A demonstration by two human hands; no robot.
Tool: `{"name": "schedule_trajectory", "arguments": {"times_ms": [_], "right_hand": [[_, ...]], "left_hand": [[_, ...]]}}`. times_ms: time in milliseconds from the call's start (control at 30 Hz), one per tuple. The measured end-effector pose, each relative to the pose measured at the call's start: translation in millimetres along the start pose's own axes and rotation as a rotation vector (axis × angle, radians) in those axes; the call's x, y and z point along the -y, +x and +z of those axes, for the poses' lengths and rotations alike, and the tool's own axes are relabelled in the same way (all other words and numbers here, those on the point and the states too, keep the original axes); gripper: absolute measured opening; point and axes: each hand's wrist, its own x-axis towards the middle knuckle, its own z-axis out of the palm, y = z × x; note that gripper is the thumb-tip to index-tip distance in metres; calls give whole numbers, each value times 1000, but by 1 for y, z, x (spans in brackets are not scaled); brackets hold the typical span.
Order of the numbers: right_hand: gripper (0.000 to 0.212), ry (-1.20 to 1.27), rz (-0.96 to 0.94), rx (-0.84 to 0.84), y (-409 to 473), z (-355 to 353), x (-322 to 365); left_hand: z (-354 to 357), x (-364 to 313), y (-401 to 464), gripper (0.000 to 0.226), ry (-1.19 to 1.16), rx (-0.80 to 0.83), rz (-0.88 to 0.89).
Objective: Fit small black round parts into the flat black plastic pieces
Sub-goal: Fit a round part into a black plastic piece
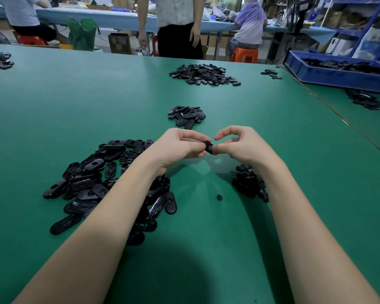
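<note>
1. The left hand (180,145) and the right hand (239,145) meet above the middle of the green table (97,95), whose matte covering looks smooth. Both pinch one flat black plastic piece (208,147) between thumb and curled fingers; only its end shows.
2. Whether a round part already sits in that piece cannot be told.
3. At 8 o'clock from the hands lies a loose heap of flat pieces (110,181): glossy, oblong, round-ended shells, several with a keyhole-like slot.
4. At 4 o'clock, under the right wrist, is a pile of small black round parts (248,181); a single round part (219,197) lies apart at 6 o'clock.
5. At 12 o'clock sits a small pile (186,116) of the same oblong shells, and beyond it a larger pile (204,74).
6. A blue plastic crate (329,75) stands at 2 o'clock, holding black pieces.
7. No legible writing shows.
</note>
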Motion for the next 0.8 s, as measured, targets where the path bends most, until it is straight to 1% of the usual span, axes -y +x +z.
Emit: {"name": "schedule_trajectory", "arguments": {"times_ms": [67,233,333,400,500,700,800], "right_hand": [[27,33,20,-8,-1,0,1],[24,8,62,-7,-2,1,3],[26,-11,74,-13,-2,1,3],[27,44,87,-17,-2,0,1],[25,165,114,40,-4,0,-1],[27,238,113,83,-4,5,-4],[27,219,96,77,-5,9,-3]], "left_hand": [[-1,0,1,16,-28,2,-1],[-2,-1,0,16,-56,4,-23],[-2,-2,0,17,-149,-5,-72],[-2,-3,0,17,-232,-7,-94],[-3,-5,0,16,-274,1,-107],[0,-7,0,16,-220,-31,-125],[2,-5,0,13,-107,-82,-98]]}}
